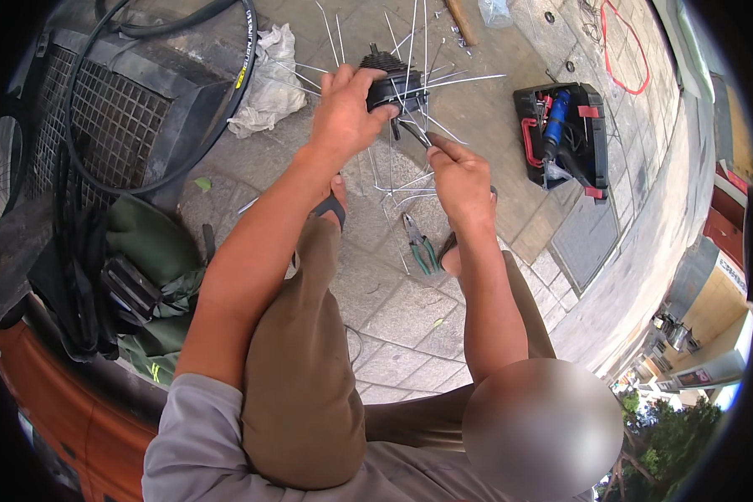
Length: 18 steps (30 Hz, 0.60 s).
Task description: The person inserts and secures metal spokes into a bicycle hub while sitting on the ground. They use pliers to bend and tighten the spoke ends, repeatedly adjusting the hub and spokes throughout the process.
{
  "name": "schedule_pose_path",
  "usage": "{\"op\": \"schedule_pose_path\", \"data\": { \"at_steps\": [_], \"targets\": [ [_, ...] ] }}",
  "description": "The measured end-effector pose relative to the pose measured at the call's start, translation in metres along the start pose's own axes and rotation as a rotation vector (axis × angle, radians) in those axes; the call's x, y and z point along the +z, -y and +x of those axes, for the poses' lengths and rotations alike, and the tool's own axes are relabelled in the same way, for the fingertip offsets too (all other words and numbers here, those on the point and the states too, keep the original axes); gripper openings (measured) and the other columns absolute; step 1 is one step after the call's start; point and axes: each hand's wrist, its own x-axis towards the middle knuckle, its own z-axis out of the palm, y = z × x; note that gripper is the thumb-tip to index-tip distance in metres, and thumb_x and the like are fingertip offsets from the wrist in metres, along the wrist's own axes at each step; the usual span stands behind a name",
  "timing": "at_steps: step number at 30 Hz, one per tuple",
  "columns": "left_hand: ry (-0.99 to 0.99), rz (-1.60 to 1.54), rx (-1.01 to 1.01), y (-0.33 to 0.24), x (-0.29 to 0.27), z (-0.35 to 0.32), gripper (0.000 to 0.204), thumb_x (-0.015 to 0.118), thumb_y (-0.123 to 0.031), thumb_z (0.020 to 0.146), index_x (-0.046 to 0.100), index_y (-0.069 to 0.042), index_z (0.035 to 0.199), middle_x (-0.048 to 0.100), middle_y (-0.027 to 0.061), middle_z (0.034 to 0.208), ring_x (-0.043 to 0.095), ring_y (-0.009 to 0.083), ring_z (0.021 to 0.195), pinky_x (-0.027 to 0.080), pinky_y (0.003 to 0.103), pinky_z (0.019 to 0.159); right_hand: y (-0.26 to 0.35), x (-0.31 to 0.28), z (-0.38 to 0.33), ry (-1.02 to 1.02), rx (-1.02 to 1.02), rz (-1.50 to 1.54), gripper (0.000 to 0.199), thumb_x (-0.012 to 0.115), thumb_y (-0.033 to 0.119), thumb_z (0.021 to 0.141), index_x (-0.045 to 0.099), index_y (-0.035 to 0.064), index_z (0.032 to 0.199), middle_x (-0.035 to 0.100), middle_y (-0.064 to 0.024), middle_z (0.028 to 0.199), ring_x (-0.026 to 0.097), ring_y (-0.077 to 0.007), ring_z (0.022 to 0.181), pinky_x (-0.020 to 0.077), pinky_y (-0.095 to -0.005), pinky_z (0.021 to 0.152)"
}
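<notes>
Paving stones are lying under the work; the left hand (343, 113) is clamping the black wheel hub (391, 84) at 12 o'clock, while the right hand (460, 180) is pinching one spoke (414, 134). Many spokes are splaying loose; the rim (226, 100) is lying unlaced at 10 o'clock, pliers (421, 249) lying untouched at 6 o'clock.

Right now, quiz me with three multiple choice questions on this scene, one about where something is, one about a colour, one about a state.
1. Where do the green-handled pliers lie?
A. on the paving stones between the person's feet
B. inside the tool case
C. on the metal grate

2. What colour is the loop of cord on the paving at top right?
A. blue
B. red
C. white

3. How is the black plastic tool case?
A. shut
B. upside down
C. open

Answers: 1 A, they rest on the stones below the right hand. 2 B, the loop is plainly red. 3 C, its lid is up and a blue tool shows inside.
</notes>
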Motion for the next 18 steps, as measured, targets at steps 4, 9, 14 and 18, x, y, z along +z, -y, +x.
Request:
{"op": "schedule_pose_path", "data": {
  "at_steps": [4, 9, 14, 18],
  "targets": [
    [-0.007, -0.014, -0.026, -0.004, 0.000, -0.004, 0.057, 0.090, -0.021, 0.080, 0.068, -0.013, 0.132, 0.061, 0.0108, 0.120, 0.053, 0.0351, 0.116, 0.049, 0.044, 0.103, 0.031, -0.007, -0.001, 0.098, 0.130, 0.007, 0.038, 0.069, 0.015, 0.098, 0.074, -0.0009, 0.133, 0.070, 0.0004, 0.087, 0.055, -0.0068, 0.074, 0.0456, -0.0242, 0.069],
    [0.031, 0.062, 0.112, -0.013, 0.003, -0.016, 0.053, 0.089, -0.018, 0.078, 0.065, -0.018, 0.126, 0.060, 0.0067, 0.123, 0.054, 0.0351, 0.120, 0.056, 0.048, 0.097, 0.019, -0.015, -0.027, 0.080, 0.119, -0.080, 0.041, 0.061, 0.019, 0.100, 0.072, -0.0053, 0.132, 0.077, -0.0225, 0.120, 0.071, -0.0276, 0.113, 0.0483, -0.0331, 0.105],
    [-0.034, 0.062, 0.031, -0.013, 0.009, -0.021, 0.044, 0.087, -0.014, 0.079, 0.072, -0.021, 0.119, 0.060, 0.0068, 0.124, 0.055, 0.0353, 0.118, 0.057, 0.046, 0.095, 0.020, -0.024, -0.051, 0.118, 0.042, -0.107, 0.039, 0.061, 0.018, 0.102, 0.072, -0.0043, 0.133, 0.079, -0.0158, 0.104, 0.071, -0.0201, 0.095, 0.0512, -0.0299, 0.094],
    [0.014, 0.103, 0.100, -0.015, 0.011, -0.016, 0.026, 0.081, -0.013, 0.087, 0.076, -0.022, 0.111, 0.059, 0.0070, 0.128, 0.052, 0.0339, 0.118, 0.055, 0.046, 0.095, 0.015, -0.033, -0.079, 0.147, 0.209, 0.146, 0.038, 0.063, 0.015, 0.104, 0.070, -0.0004, 0.138, 0.061, 0.0036, 0.078, 0.048, -0.0043, 0.065, 0.0385, -0.0199, 0.062]
  ]
}}
